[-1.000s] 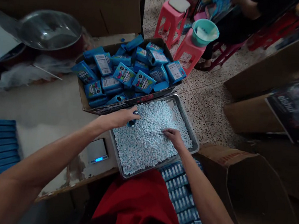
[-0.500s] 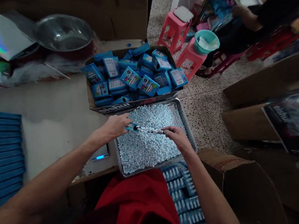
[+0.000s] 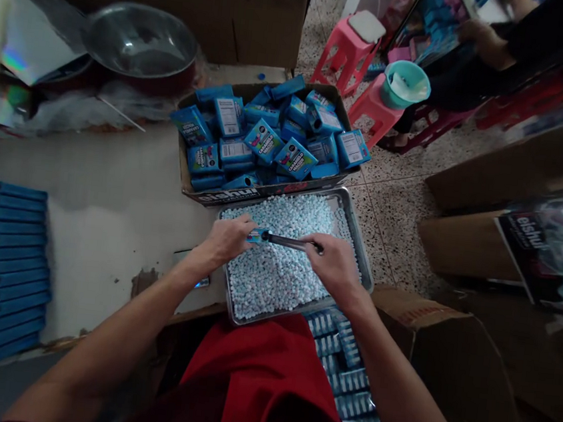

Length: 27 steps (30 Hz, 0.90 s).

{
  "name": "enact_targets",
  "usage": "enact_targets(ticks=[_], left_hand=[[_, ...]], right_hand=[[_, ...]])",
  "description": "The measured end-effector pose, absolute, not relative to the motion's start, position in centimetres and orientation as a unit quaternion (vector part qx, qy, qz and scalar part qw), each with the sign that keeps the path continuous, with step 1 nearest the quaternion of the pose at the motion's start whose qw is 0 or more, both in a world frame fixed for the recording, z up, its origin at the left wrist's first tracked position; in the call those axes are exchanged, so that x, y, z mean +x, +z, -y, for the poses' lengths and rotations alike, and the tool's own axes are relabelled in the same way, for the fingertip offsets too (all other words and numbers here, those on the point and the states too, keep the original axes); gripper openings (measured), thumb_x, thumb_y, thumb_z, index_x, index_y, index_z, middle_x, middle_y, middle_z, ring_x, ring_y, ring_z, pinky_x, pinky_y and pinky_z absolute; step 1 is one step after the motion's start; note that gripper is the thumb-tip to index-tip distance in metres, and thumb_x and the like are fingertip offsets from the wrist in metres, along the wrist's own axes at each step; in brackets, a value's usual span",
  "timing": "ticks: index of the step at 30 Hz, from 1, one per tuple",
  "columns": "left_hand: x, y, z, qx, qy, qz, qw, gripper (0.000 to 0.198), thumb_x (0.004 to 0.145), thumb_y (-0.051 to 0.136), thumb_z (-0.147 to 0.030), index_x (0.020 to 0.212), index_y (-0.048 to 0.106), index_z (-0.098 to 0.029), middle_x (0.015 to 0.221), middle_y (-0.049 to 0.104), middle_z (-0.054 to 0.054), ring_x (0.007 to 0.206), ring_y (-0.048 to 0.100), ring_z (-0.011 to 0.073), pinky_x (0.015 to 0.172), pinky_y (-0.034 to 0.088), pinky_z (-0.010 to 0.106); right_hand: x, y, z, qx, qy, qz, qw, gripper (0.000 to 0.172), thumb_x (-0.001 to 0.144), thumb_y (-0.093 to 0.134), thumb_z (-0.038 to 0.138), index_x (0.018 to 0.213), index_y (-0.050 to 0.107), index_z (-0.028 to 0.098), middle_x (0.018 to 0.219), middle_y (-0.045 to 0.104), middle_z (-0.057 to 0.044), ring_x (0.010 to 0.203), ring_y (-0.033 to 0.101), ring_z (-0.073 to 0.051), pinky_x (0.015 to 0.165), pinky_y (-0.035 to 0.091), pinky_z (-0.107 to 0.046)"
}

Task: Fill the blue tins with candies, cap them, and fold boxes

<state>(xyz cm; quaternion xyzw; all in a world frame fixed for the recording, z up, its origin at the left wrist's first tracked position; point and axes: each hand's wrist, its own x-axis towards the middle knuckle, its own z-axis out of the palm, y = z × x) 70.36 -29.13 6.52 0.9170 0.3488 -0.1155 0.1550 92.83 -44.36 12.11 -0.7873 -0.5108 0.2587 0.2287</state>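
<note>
My left hand point(image 3: 231, 239) is closed around a small blue candy box point(image 3: 257, 235), whose dark round hole faces right. In my right hand point(image 3: 332, 265) is a long, narrow dark scoop point(image 3: 285, 242), gripped at its near end. The scoop's far tip meets the box at its hole; whether it goes inside I cannot tell. No white row of candies shows along the scoop. Both hands are above a metal tray point(image 3: 366, 273) heaped with small pale blue and white candies point(image 3: 278, 284).
Behind the tray, a carton point(image 3: 197, 197) holds many blue boxes. More boxes stand in a row point(image 3: 4, 262) at left. A scale point(image 3: 201, 283) lies partly under my left forearm. A metal bowl point(image 3: 141, 42) sits behind. A co-worker point(image 3: 484, 51) sits near pink stools point(image 3: 348, 50).
The white candies that lined the scoop no longer show on it. My right hand has turned over, and the scoop's tip now meets the box's hole. The view has shifted a little.
</note>
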Motion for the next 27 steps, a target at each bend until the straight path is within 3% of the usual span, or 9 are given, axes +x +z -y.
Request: enact_targets(ticks=[3,5,9,14,21,27], left_hand=[[69.0,5.4,29.0,0.899,-0.081,-0.393,0.173,0.031,0.088,0.07,-0.043,0.114,0.076,-0.028,0.112,0.07,0.007,0.092,0.071,0.0262,0.067,0.048,0.03],[67.9,4.6,29.0,0.881,-0.033,-0.427,0.202,0.036,0.084,0.076,-0.045,0.116,0.076,-0.029,0.11,0.07,0.006,0.093,0.07,0.0244,0.071,0.049,0.029],[67.0,3.8,30.2,0.854,0.03,-0.448,0.261,0.037,0.08,0.081,-0.045,0.113,0.078,-0.027,0.102,0.072,0.004,0.09,0.069,0.0209,0.078,0.05,0.027],[68.2,5.1,32.3,0.854,0.011,-0.472,0.217,0.033,0.083,0.078,-0.043,0.113,0.078,-0.029,0.102,0.07,0.004,0.086,0.067,0.0209,0.069,0.046,0.027],[69.5,6.1,32.1,0.87,-0.061,-0.469,0.139,0.028,0.091,0.068,-0.044,0.114,0.077,-0.03,0.108,0.068,0.006,0.079,0.066,0.0214,0.06,0.038,0.028],[70.6,6.9,32.0,0.88,-0.082,-0.446,0.14,0.028,0.092,0.066,-0.04,0.116,0.075,-0.029,0.111,0.068,0.006,0.082,0.067,0.0229,0.058,0.035,0.029]], right_hand=[[98.1,10.5,49.1,-0.843,0.229,0.438,0.213,0.029,0.088,0.055,0.029,0.098,0.082,0.025,0.098,0.08,-0.004,0.089,0.071,-0.023,0.081,0.047,-0.033],[101.8,8.2,52.7,-0.891,0.215,0.346,0.198,0.026,0.082,0.06,0.034,0.091,0.082,0.023,0.087,0.079,-0.006,0.081,0.068,-0.026,0.077,0.045,-0.035],[103.3,1.8,55.4,-0.868,0.34,0.236,0.275,0.024,0.068,0.069,0.037,0.078,0.081,0.019,0.069,0.073,-0.006,0.07,0.061,-0.023,0.067,0.043,-0.033],[97.2,-3.7,51.0,-0.773,0.482,0.211,0.354,0.037,0.072,0.07,0.048,0.087,0.079,0.015,0.07,0.071,-0.002,0.064,0.055,-0.014,0.059,0.04,-0.026],[98.1,0.1,48.7,-0.703,0.559,0.177,0.402,0.048,0.06,0.081,0.049,0.091,0.079,0.012,0.064,0.065,-0.002,0.053,0.045,-0.009,0.05,0.03,-0.023],[97.7,5.3,46.0,-0.708,0.536,0.238,0.394,0.039,0.069,0.077,0.042,0.094,0.081,0.013,0.064,0.066,-0.002,0.057,0.051,-0.011,0.053,0.034,-0.024]])
